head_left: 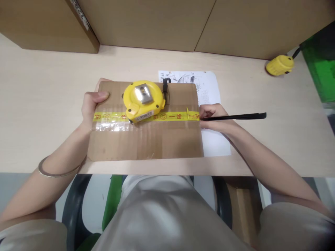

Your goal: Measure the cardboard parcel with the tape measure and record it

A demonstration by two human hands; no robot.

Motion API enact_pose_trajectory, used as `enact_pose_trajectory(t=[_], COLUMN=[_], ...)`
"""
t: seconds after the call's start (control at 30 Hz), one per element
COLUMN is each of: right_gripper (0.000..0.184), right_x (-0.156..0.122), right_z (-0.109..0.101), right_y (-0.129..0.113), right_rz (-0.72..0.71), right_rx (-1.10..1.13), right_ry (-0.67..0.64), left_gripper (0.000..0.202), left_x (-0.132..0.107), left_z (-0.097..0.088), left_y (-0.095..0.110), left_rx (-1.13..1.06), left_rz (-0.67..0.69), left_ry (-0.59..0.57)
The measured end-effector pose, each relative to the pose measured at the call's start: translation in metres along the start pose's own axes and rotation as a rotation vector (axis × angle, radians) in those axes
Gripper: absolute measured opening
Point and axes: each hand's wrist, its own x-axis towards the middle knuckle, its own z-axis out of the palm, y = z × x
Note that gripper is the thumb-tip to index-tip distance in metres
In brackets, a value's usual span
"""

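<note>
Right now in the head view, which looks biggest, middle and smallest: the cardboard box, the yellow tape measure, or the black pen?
1. Cardboard box, biggest.
2. Yellow tape measure.
3. Black pen: longer than the tape measure, but far thinner.

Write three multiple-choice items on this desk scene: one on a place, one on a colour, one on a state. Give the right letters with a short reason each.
1. Where does the tape measure lie?
A. on the cardboard box
B. on the bare desk
C. on the printed sheet

2. What colour is the printed tape across the cardboard box?
A. blue
B. yellow
C. white

3. What does the right hand hold?
A. nothing
B. scissors
C. a black pen

Answers:
1. A: it rests on the box top, over the tape.
2. B: the strip is yellow with red print.
3. C: the fingers pinch the black pen at the box's right edge; the left hand grips the left edge.
</note>
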Motion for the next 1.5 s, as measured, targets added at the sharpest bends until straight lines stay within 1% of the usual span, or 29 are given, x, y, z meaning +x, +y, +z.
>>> enact_pose_trajectory(t=[0.27, 0.47, 0.57, 0.67, 0.77, 0.83, 0.87, 0.93, 1.0, 1.07, 1.1, 1.13, 1.17, 1.2, 1.23, 1.27, 1.3, 1.33, 1.37, 1.4, 1.43, 1.47, 1.5], right_gripper=[0.034, 0.029, 0.027, 0.029, 0.033, 0.038, 0.041, 0.047, 0.049, 0.048, 0.046, 0.045, 0.043, 0.042, 0.044, 0.047, 0.049, 0.051, 0.052, 0.052, 0.053, 0.056, 0.060], right_x=[0.001, 0.002, 0.002, 0.003, 0.004, 0.005, 0.006, 0.007, 0.009, 0.012, 0.013, 0.013, 0.013, 0.011, 0.010, 0.007, 0.005, 0.003, 0.003, 0.004, 0.006, 0.010, 0.015], right_z=[0.000, -0.003, -0.003, -0.002, -0.005, -0.010, -0.013, -0.019, -0.023, -0.024, -0.024, -0.023, -0.023, -0.022, -0.021, -0.020, -0.018, -0.015, -0.011, -0.005, 0.002, 0.010, 0.017], right_y=[0.001, 0.003, 0.005, 0.005, 0.003, 0.000, -0.002, -0.006, -0.011, -0.018, -0.022, -0.028, -0.036, -0.045, -0.055, -0.067, -0.078, -0.089, -0.099, -0.107, -0.112, -0.115, -0.116], right_rz=[-0.006, -0.007, -0.005, -0.010, -0.013, -0.019, -0.003, 0.087, 0.211, 0.305, 0.340, 0.375, 0.405, 0.428, 0.418, 0.351, 0.226, 0.058, -0.133, -0.313, -0.460, -0.551, -0.602], right_rx=[0.003, -0.004, -0.010, -0.013, -0.014, -0.005, -0.025, -0.172, -0.493, -0.857, -0.996, -1.093, -1.151, -1.183, -1.191, -1.172, -1.120, -1.036, -0.926, -0.815, -0.730, -0.689, -0.677], right_ry=[0.008, -0.027, -0.024, -0.018, -0.027, 0.001, 0.037, 0.131, 0.193, 0.197, 0.191, 0.198, 0.219, 0.251, 0.314, 0.395, 0.489, 0.548, 0.555, 0.502, 0.391, 0.244, 0.103], left_gripper=[0.022, 0.021, 0.028, 0.031, 0.026, 0.023, 0.023, 0.024, 0.025, 0.027, 0.030, 0.035, 0.040, 0.045, 0.045, 0.042, 0.038, 0.040, 0.047, 0.056, 0.062, 0.066, 0.068], left_x=[-0.005, 0.000, 0.005, 0.006, 0.004, 0.003, 0.003, 0.005, 0.006, 0.006, 0.006, 0.005, 0.005, 0.005, 0.005, 0.005, 0.005, 0.005, 0.004, 0.004, 0.002, 0.001, -0.001], left_z=[0.005, -0.002, -0.007, -0.008, -0.005, -0.004, -0.004, -0.005, -0.006, -0.005, -0.005, -0.005, -0.005, -0.006, -0.008, -0.010, -0.012, -0.014, -0.016, -0.018, -0.020, -0.020, -0.020], left_y=[0.004, 0.002, 0.000, -0.001, -0.001, -0.003, -0.005, -0.008, -0.011, -0.013, -0.013, -0.012, -0.012, -0.010, -0.009, -0.008, -0.007, -0.006, -0.006, -0.006, -0.006, -0.006, -0.006], left_rx=[-0.011, -0.001, -0.020, -0.020, -0.024, -0.029, -0.033, -0.040, -0.032, 0.015, 0.059, 0.108, 0.144, 0.158, 0.156, 0.143, 0.129, 0.126, 0.141, 0.164, 0.181, 0.190, 0.192], left_rz=[-0.032, -0.047, -0.061, -0.062, -0.044, -0.042, -0.041, -0.037, -0.051, -0.067, -0.060, -0.027, 0.034, 0.120, 0.213, 0.295, 0.356, 0.388, 0.382, 0.348, 0.300, 0.255, 0.220], left_ry=[-0.002, -0.019, -0.014, -0.011, -0.010, -0.025, -0.032, -0.049, -0.078, -0.102, -0.104, -0.099, -0.102, -0.118, -0.150, -0.188, -0.223, -0.256, -0.289, -0.314, -0.342, -0.372, -0.402])
